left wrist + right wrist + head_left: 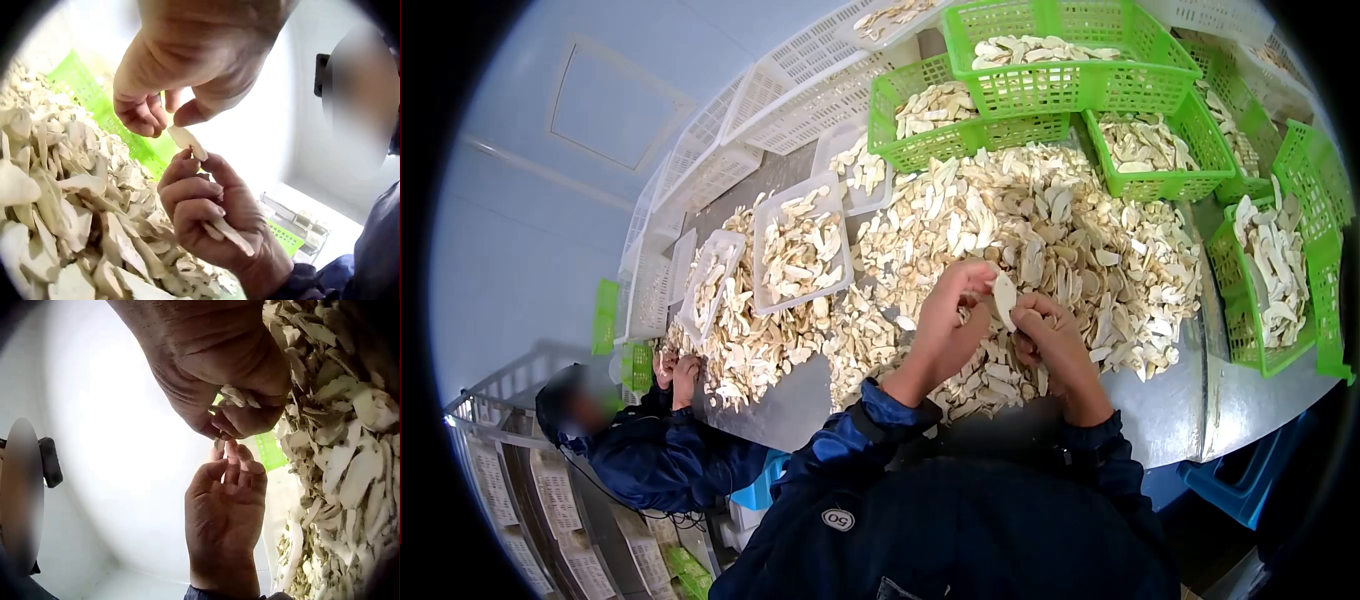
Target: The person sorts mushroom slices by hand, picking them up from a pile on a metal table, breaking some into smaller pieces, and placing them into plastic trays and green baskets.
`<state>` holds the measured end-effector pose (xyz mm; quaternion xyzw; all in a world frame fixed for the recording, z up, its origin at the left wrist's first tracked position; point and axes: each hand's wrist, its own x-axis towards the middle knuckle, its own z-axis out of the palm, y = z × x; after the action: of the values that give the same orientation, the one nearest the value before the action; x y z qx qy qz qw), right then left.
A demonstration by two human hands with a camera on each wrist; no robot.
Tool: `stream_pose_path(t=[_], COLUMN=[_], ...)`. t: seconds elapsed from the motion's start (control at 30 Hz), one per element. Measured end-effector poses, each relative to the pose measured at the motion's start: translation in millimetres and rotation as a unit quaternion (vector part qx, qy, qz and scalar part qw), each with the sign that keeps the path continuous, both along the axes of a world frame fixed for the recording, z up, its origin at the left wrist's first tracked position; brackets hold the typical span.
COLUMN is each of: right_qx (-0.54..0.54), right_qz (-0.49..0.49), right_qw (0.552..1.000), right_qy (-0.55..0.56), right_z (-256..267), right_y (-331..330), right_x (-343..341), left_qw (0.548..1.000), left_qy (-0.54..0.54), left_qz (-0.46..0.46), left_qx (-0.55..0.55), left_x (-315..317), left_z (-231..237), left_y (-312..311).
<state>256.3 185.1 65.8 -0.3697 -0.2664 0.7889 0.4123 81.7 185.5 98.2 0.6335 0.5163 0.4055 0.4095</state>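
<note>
A pale, flat dried slice (pixel 1005 300) stands between the two hands above a large heap of similar slices (pixel 1040 220). My right hand (pixel 1055 340) pinches its lower end between thumb and finger. In the left wrist view, more slices (pixel 234 236) stick out from the right hand's (pixel 212 215) curled fingers; the right wrist view also shows slices (pixel 234 395) inside that hand (pixel 219 356). My left hand (pixel 950 325) is at the slice's (pixel 187 142) upper end, fingers loosely bent; in the right wrist view the left palm (pixel 226 515) shows.
Green baskets (pixel 1090 85) of slices line the table's far and right sides. Clear trays (pixel 845 225) stand left of the heap, with white crates (pixel 810 105) behind. Another person (pixel 660 450) works at a second heap on the left. A blue bin (pixel 1245 480) is below the right edge.
</note>
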Motion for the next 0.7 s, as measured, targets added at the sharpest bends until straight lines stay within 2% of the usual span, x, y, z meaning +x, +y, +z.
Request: stream_pose_path(t=[0.03,0.13,0.2,0.3,0.7], right_qx=[0.007,0.052,0.115,0.138,0.197], right_qz=[-0.003,-0.01,-0.011,-0.022,-0.052], right_qw=[1.0,0.997,0.987,0.98,0.961], right_qy=[-0.007,-0.05,-0.113,-0.143,-0.187], right_z=[0.8,-2.8,-12.5,-11.6,-14.4], right_y=[-0.3,-1.5,-0.9,-1.3,-2.4], right_x=[0.4,1.1,0.5,-0.8,-3.8], left_qw=[0.991,0.978,0.983,0.99,0.999], left_qy=[-0.093,-0.143,-0.125,-0.087,0.034], left_qz=[0.009,-0.008,-0.013,-0.003,-0.003], left_qx=[-0.096,-0.151,-0.134,-0.11,-0.034], left_x=[-2.8,-3.9,-3.9,-1.5,7.8], left_z=[-4.8,-8.0,-9.9,-8.5,-0.6], left_y=[-1.0,-2.8,-3.5,-6.0,-11.7])
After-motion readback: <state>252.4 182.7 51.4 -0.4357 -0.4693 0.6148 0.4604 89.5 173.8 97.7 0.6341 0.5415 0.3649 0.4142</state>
